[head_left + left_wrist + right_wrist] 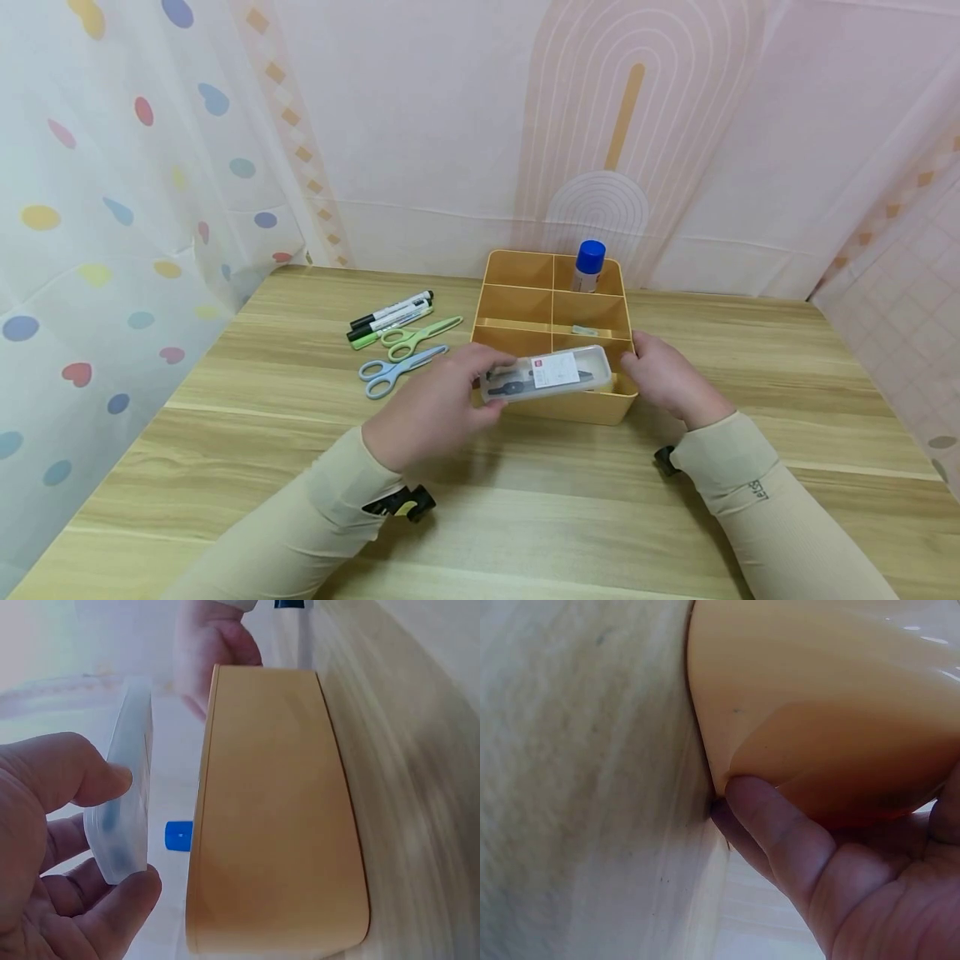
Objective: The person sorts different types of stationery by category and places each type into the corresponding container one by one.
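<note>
A clear plastic case [597, 367] with a white label and a dark compass inside is held by its left end in my left hand [438, 404], above the front of the orange organizer [570, 408]. In the left wrist view the thumb and fingers pinch the case [124, 802], apart from the organizer [274, 810]. My right hand [671, 379] grips the organizer's right side; the right wrist view shows fingers [780, 832] against its wall [802, 697]. A blue-capped glue stick [589, 265] stands in the back right compartment, and a small item [584, 331] lies in the middle right one.
Left of the organizer on the wooden table [225, 417] lie several markers [390, 317], green-handled scissors [408, 340] and blue-handled scissors [390, 372]. A patterned curtain [420, 150] hangs behind the table and another [97, 275] along the left.
</note>
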A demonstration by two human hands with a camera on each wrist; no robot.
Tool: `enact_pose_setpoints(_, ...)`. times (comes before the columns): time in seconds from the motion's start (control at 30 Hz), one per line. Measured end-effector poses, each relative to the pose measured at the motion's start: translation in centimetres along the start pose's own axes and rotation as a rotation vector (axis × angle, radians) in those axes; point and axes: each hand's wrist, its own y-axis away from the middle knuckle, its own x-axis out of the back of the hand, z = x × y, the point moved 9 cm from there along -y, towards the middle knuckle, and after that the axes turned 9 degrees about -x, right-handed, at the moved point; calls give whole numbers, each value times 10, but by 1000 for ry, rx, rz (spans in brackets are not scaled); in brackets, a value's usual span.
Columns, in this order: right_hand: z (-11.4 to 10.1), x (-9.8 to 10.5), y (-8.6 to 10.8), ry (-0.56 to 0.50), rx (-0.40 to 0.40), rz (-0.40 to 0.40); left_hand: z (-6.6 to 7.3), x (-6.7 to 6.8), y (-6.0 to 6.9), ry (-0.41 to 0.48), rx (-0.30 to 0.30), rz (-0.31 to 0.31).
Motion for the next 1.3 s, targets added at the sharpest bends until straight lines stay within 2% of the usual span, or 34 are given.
enact_pose_setpoints(0.33,0,0,0,-6,5,-4,-9,14,-3,-54,-17,50)
enact_pose_setpoints(0.5,0,-1,0,-10,4,-8,-15,17,-3,-74,0,58)
enact_pose_setpoints(0.87,0,1,1,9,7,11,-26,23,-2,-122,40,44)
enact_pose_setpoints(1.3,0,1,2,3,-3,-5,-33,26,-2,-158,79,9)
